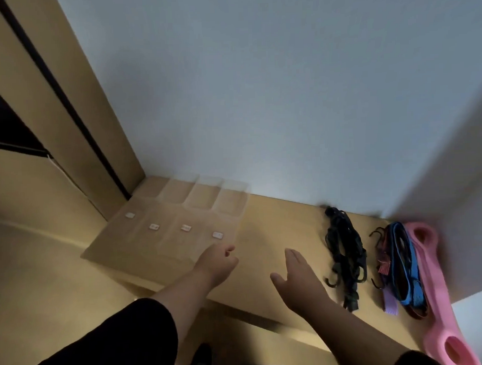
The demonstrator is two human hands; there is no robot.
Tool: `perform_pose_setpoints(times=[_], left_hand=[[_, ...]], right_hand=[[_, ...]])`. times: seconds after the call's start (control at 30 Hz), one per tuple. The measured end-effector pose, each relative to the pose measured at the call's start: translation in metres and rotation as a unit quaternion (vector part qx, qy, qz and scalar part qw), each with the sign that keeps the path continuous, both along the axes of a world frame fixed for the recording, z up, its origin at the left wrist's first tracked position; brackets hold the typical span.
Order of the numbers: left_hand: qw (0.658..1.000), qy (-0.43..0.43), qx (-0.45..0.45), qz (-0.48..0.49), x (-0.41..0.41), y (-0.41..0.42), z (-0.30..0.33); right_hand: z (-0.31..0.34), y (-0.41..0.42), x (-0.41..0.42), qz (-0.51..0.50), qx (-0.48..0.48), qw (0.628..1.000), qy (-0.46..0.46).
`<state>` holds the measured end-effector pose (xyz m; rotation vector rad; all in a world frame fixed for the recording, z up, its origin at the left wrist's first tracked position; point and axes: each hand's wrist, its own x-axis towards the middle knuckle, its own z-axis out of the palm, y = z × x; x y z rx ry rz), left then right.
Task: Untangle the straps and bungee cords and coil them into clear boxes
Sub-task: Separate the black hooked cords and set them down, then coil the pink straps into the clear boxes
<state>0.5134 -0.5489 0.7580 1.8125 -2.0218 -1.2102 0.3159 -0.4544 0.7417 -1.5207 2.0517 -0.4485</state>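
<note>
Where tabletop [277,224] lies bare: right hand [299,278], flat, between clear boxes [180,211] and straps [346,255].

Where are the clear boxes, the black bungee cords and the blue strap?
clear boxes [165,234]: head view, on the lids' bare plastic.
black bungee cords [346,249]: head view, middle of the bundle.
blue strap [406,264]: head view, mid-length of the band.

A pale bluish wall [258,86] rises behind a tan shelf [277,235]. Tan cabinet panels [76,106] with a dark gap stand left. Light is dim.
</note>
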Motion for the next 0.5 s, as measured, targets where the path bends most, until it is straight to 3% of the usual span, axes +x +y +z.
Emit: perform_pose_setpoints(times=[0.27, 0.5], left_hand=[[1.000, -0.003, 0.006, 0.013, 0.074, -0.053, -0.016], [0.996, -0.029, -0.014, -0.089, 0.114, -0.138, -0.032]], right_hand=[[-0.010, -0.073, 0.076, 0.025, 0.019, 0.999, 0.020], [-0.018, -0.132, 0.121, -0.037, 0.056, 0.998, 0.009]])
